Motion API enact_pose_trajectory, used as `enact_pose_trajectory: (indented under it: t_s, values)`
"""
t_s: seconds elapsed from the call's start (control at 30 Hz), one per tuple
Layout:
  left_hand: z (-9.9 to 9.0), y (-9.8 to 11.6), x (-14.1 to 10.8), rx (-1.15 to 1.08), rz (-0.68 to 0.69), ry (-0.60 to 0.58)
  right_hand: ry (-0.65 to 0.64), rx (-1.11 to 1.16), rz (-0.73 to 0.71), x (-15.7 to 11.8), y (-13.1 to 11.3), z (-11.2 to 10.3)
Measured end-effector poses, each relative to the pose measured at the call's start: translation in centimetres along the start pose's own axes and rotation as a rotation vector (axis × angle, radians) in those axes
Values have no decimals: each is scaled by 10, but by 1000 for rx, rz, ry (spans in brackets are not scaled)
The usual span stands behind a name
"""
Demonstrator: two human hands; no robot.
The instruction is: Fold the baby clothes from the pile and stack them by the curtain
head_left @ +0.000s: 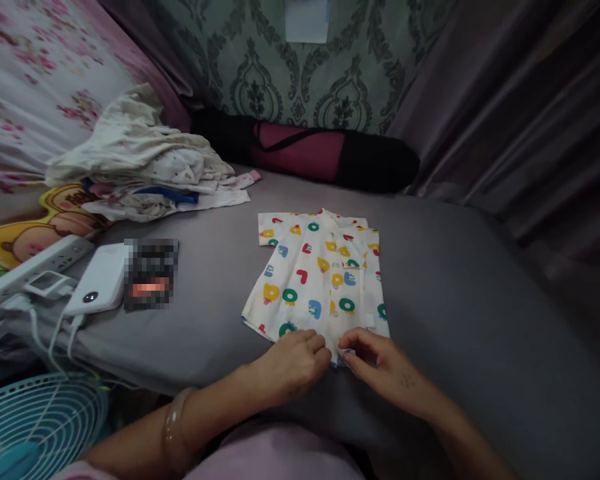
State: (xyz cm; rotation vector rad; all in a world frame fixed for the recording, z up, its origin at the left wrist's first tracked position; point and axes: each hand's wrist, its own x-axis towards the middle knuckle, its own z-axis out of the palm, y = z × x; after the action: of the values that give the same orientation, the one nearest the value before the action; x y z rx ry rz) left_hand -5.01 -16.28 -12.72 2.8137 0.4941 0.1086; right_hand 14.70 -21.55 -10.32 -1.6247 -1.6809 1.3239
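A small white short-sleeved shirt (315,273) with colourful printed letters lies front up on a grey sheet (440,280), its collar pointing away from me. My left hand (300,360) is closed at the middle of the bottom hem, fingers curled over the cloth. Just to its right, my right hand (380,363) pinches the hem's front edge between thumb and forefinger. A bit of blue trim shows between the two hands. The cloth inside the left fingers is hidden.
Crumpled clothes (150,153) are heaped at the back left. A white power bank (100,277) and a power strip (35,273) with cables lie at the left. A black and maroon long bag (300,153) rests along the wall. A blue fan (40,427) stands at lower left.
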Motion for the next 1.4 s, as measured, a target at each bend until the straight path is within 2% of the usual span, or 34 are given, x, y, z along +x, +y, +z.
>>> enact_pose_trajectory:
  t_s: [0.13,0.27,0.33,0.4,0.47,0.5,0.53,0.6,0.67,0.73,0.87,0.97,1.23,1.4]
  values:
    - [8,3,-1,-25,6,100,-45,-14,-3,2,-3,-3]
    - [5,3,-8,-126,55,146,-293,-86,-8,8,-13,-20]
    - [-1,-5,-14,-235,11,244,-369,-114,-29,22,-19,-32]
    - [-7,-21,-24,-275,-189,437,-269,-178,-103,48,-21,-42]
    - [-9,-42,-35,-193,-499,627,9,-329,-222,86,-19,-48]
    - [-9,-52,-41,-130,-649,670,148,-424,-265,107,-17,-49]
    - [-8,-61,-47,-78,-768,675,252,-515,-277,128,-15,-48]
    - [-4,-73,-56,-27,-921,627,309,-676,-239,166,-13,-42]
    - [1,-78,-60,-46,-989,580,262,-772,-212,194,-15,-30]
    - [4,-77,-61,-91,-1017,562,193,-822,-240,210,-20,-14]
    - [5,-77,-60,-193,-1013,561,161,-861,-281,220,-24,12]
    - [5,-82,-63,-272,-993,549,180,-878,-272,221,-19,20]
    - [5,-83,-68,-313,-998,568,156,-904,-243,224,-13,20]
    - [8,-73,-66,-273,-1035,589,101,-903,-269,229,-38,8]
